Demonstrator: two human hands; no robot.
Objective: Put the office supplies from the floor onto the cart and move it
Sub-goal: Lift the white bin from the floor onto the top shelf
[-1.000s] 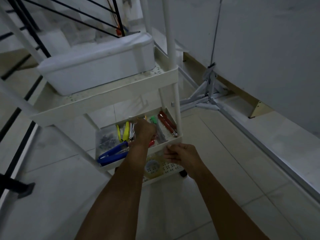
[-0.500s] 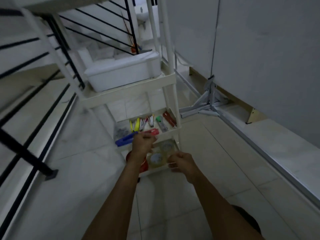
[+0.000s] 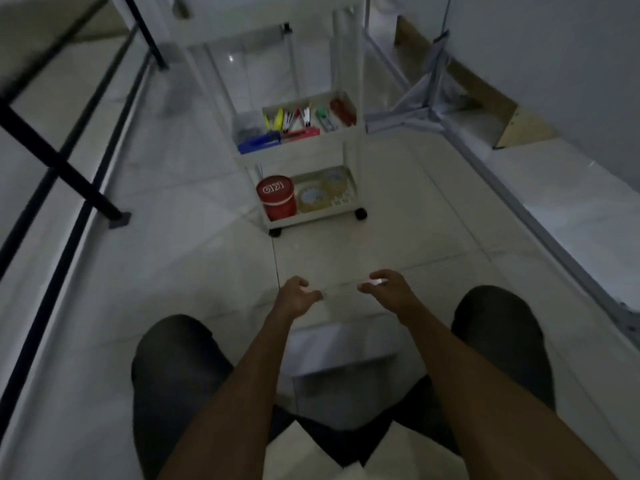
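Note:
The white cart [image 3: 349,152] stands on the tiled floor ahead of me. Its middle shelf holds a tray of coloured pens and markers [image 3: 294,117], a blue stapler [image 3: 259,143] and a red box cutter [image 3: 302,134]. On the bottom shelf sit a red round tin [image 3: 276,199] and two tape rolls [image 3: 320,192]. The upper shelves are blurred at the top of the view. My left hand [image 3: 296,296] and my right hand [image 3: 382,286] hover low over the floor, well short of the cart. Their fingers are loosely curled and apart, with nothing visible in them.
My dark-clothed knees [image 3: 176,362] frame both arms. A black stair railing [image 3: 69,168] runs along the left. A grey folding stand base [image 3: 426,109] and a raised ledge [image 3: 554,209] line the right wall. A faint blurred pale shape [image 3: 343,351] lies between my knees.
Both hands have come off the cart's lower shelves and drawn back toward me. The cart now sits farther away, and the view has tilted down onto my knees.

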